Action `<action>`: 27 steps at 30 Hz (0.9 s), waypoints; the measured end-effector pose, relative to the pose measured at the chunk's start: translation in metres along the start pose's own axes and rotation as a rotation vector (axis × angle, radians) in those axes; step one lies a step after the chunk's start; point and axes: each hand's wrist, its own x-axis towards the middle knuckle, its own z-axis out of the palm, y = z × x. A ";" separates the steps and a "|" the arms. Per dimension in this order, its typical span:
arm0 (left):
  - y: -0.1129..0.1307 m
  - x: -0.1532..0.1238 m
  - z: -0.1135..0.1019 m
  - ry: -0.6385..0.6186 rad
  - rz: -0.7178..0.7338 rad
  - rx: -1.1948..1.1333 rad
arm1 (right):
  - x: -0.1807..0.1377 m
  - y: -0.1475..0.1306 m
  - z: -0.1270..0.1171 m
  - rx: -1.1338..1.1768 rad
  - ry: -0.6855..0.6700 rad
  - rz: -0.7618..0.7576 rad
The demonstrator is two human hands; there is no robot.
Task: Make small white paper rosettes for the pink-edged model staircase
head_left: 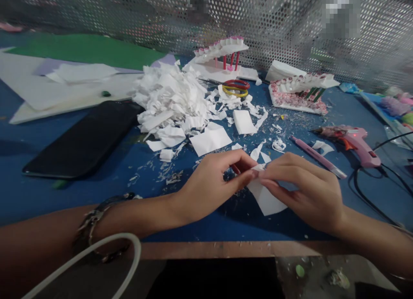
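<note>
My left hand (214,183) and my right hand (303,191) meet near the front of the blue table (64,195). Both pinch the top of a small white paper piece (266,198) between thumb and fingers. A thin red object (235,168) shows under my left fingers; I cannot make out what it is. A bracelet (97,221) sits on my left wrist.
A heap of white paper scraps (171,101) lies behind my hands. A black phone (87,137) is at the left. Scissors (237,87), two white paper models (300,92), a pink pen (318,157) and a pink glue gun (351,142) with its cable lie right. A perforated metal screen (274,28) stands behind.
</note>
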 end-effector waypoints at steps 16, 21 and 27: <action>0.000 0.001 -0.001 -0.064 -0.074 -0.191 | 0.000 0.000 -0.010 -0.147 -0.082 -0.074; 0.000 0.002 -0.001 -0.090 -0.101 -0.191 | -0.005 0.002 -0.012 -0.176 -0.115 -0.086; 0.000 0.003 0.000 -0.099 -0.124 -0.195 | -0.011 0.002 -0.014 -0.212 -0.106 -0.124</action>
